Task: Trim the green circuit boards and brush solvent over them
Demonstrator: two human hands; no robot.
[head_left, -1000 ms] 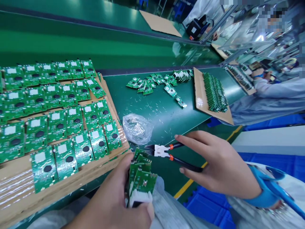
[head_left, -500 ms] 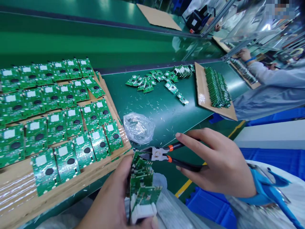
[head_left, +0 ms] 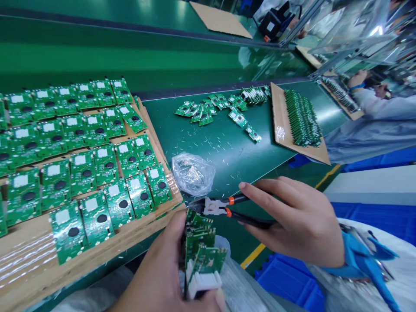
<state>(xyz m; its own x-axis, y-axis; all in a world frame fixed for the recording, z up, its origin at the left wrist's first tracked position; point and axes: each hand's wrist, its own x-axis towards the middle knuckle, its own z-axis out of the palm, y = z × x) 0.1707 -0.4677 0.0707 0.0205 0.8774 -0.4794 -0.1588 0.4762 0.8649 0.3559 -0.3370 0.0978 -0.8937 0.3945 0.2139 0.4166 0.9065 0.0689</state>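
Observation:
My left hand [head_left: 162,268] is wrapped round a stack of green circuit boards [head_left: 200,242], with a white plastic part [head_left: 205,281] on the nearest one. In my right hand [head_left: 292,221] is a pair of cutting pliers [head_left: 212,206] with black handles and orange bands. Their jaws are at the far top edge of the held boards; whether they touch a lead is too small to tell. Just beyond the jaws lies a clear plastic bag [head_left: 193,173] holding small metal clippings. Thin clippings are scattered over the green bench [head_left: 208,149].
Rows of circuit boards [head_left: 87,173] lie on cardboard [head_left: 29,255] at the left. Loose boards [head_left: 196,113] sit farther back, with a cardboard tray of upright boards [head_left: 303,119] to their right. A co-worker's sleeve [head_left: 383,99] shows at the right, above blue bins [head_left: 289,277].
The bench scene has shifted slightly right in view. My left hand and the boards moved a little right too, while the pliers stayed nearly in place at the boards' far edge.

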